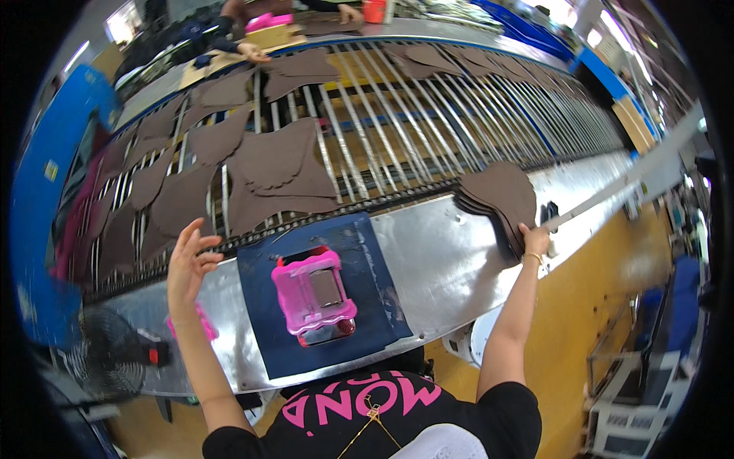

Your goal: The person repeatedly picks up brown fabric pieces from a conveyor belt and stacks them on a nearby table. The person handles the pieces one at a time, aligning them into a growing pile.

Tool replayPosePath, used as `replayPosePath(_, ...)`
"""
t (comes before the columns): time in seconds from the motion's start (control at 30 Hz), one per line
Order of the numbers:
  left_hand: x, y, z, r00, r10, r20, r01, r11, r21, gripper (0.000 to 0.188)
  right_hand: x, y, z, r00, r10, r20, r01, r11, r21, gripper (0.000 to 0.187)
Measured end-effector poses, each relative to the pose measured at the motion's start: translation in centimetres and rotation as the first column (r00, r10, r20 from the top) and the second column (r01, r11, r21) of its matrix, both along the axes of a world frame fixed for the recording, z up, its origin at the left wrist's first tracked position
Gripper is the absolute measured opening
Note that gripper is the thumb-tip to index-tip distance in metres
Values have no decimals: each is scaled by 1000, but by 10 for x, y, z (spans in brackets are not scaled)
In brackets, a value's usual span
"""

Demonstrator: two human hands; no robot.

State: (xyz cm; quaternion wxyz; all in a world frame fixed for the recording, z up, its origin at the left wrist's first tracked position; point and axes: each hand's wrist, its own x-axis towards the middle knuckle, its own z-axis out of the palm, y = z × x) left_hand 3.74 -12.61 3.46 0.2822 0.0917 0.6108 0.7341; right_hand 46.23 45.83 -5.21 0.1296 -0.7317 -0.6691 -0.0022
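My left hand (195, 256) is raised over the near edge of the rod conveyor, its fingers spread and nothing in them. My right hand (536, 240) closes on the near edge of a stack of brown cut pieces (501, 191); how many layers it grips is hidden. That stack lies fanned on the metal table (428, 252), partly over the conveyor's border. Between my arms, a pink plastic frame (294, 294) with a small brown piece (326, 288) inside rests on a dark blue sheet (287, 356). Under the frame shows a red-edged, glossy part.
Brown pieces (279, 164) lie in rows across the conveyor rods (397, 130). Opposite, another person's hand (252, 53) touches the far pieces. A fan (107, 356) stands at the left, near another pink object (200, 325). A pale bar (634, 172) slants in from the right.
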Motion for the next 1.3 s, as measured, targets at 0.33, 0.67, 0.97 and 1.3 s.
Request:
replayPosePath(0.33,44,39,29,963,-193,-188,158,970,-185,44,-56,-76,88,740,627,-245,-554,774,306,30)
replayPosePath(0.67,77,66,68,919,-271,-286,253,963,-98,33,-154,-240,119,-161,720,-675,-778,328,536,19)
replayPosePath(0.97,72,-50,99,751,71,-656,-281,934,-221,14,-205,-325,111,-356,730,-583,-906,-117,407,12)
replayPosePath(1.3,95,-20,76,893,-240,-382,-15,830,-557,8,-160,-275,77,-294,881,-371,-922,-159,353,13)
